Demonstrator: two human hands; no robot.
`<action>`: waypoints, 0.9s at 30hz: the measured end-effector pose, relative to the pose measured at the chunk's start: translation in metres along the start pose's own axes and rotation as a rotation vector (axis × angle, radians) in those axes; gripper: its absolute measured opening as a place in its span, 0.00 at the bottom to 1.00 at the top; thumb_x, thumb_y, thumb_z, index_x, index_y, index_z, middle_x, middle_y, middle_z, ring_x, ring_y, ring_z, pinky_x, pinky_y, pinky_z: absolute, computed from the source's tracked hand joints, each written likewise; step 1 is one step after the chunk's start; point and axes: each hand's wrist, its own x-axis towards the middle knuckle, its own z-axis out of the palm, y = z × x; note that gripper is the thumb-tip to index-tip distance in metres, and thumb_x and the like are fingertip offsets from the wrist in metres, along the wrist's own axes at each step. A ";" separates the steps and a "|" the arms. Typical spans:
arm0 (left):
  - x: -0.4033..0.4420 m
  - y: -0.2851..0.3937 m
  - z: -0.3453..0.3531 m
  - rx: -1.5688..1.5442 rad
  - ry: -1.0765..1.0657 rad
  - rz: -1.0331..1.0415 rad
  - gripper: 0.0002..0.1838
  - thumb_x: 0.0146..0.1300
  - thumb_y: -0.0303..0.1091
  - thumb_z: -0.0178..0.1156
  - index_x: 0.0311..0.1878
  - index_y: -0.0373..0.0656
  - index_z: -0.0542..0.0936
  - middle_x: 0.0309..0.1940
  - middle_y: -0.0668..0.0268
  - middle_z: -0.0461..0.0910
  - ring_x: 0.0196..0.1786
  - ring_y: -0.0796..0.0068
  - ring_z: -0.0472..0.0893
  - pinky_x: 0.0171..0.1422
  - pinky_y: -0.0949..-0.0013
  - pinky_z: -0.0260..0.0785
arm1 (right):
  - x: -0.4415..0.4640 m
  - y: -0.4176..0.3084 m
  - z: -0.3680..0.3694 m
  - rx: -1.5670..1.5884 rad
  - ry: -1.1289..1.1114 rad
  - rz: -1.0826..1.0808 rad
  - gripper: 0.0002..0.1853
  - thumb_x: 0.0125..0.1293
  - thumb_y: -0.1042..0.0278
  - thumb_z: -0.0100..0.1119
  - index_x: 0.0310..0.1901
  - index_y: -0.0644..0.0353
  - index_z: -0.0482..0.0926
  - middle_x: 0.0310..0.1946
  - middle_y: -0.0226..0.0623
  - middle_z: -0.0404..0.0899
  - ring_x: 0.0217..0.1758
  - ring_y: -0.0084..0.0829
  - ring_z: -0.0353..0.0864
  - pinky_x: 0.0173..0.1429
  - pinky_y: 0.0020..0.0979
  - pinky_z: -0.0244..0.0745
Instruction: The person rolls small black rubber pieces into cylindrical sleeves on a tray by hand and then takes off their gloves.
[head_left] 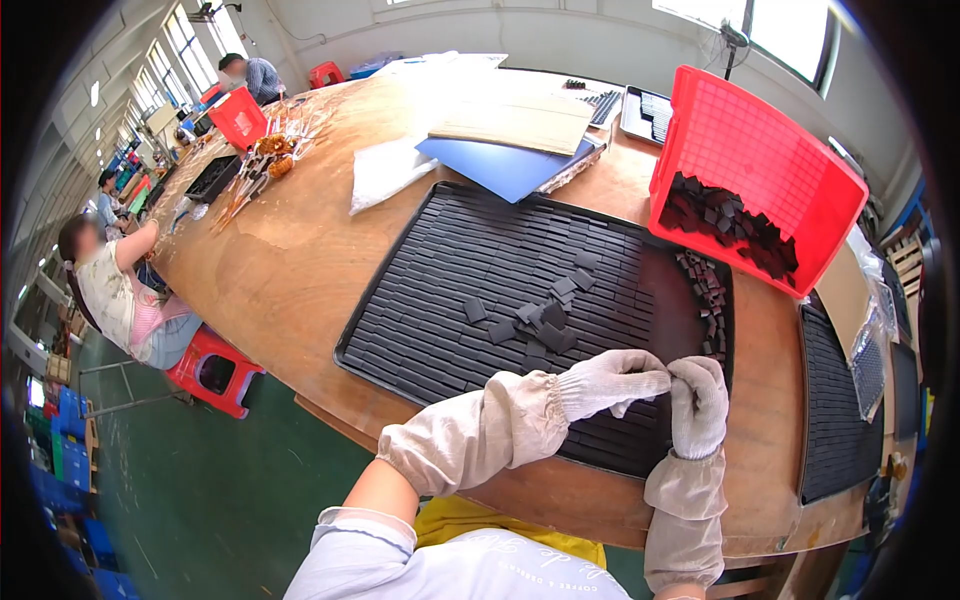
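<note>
My left hand [612,383], in a white knit glove, reaches over the right part of a large black tray [672,300]. Its fingers are pinched together and meet those of my right hand [698,408], which is gloved too and closed. Whatever lies between the fingertips is too small or hidden to make out. Rows of narrow black strips [440,270] cover most of the tray. On top of them lie several loose flat black squares [545,325]. Small dark blocks [712,305] are heaped along the tray's right side.
Right of the tray, a red bin [765,150] lies tipped with black pieces [730,220] inside. Another filled black tray [840,410] is at the far right. Behind are a blue sheet [500,165], cardboard [520,118] and a white bag [385,172]. Co-workers [120,290] sit along the left.
</note>
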 end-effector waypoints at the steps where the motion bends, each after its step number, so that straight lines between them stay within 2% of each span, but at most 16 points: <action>1: 0.001 -0.002 -0.001 -0.032 0.008 0.003 0.14 0.69 0.43 0.61 0.49 0.43 0.78 0.31 0.76 0.74 0.25 0.90 0.67 0.27 0.83 0.60 | -0.001 0.001 0.000 -0.001 -0.001 0.001 0.12 0.56 0.85 0.60 0.42 0.60 0.80 0.38 0.40 0.79 0.39 0.36 0.79 0.43 0.33 0.75; 6: 0.004 -0.007 -0.007 -0.121 0.029 0.013 0.14 0.70 0.43 0.61 0.48 0.43 0.78 0.30 0.76 0.73 0.25 0.90 0.68 0.26 0.83 0.61 | -0.004 0.002 0.002 0.040 -0.034 -0.014 0.12 0.56 0.85 0.60 0.42 0.59 0.80 0.38 0.41 0.78 0.39 0.37 0.79 0.43 0.33 0.75; 24: 0.000 -0.002 -0.004 -0.054 -0.004 0.029 0.13 0.69 0.41 0.62 0.48 0.44 0.77 0.30 0.78 0.72 0.25 0.91 0.66 0.27 0.83 0.59 | -0.001 0.001 0.002 -0.047 0.007 -0.003 0.13 0.54 0.84 0.63 0.41 0.59 0.80 0.37 0.40 0.79 0.39 0.40 0.80 0.44 0.35 0.75; 27: 0.001 -0.004 -0.006 -0.043 0.051 0.024 0.12 0.68 0.41 0.62 0.47 0.44 0.77 0.29 0.77 0.72 0.25 0.91 0.66 0.27 0.83 0.59 | -0.003 0.002 0.003 -0.023 -0.033 -0.010 0.13 0.53 0.84 0.63 0.41 0.59 0.80 0.37 0.40 0.79 0.39 0.40 0.80 0.44 0.35 0.75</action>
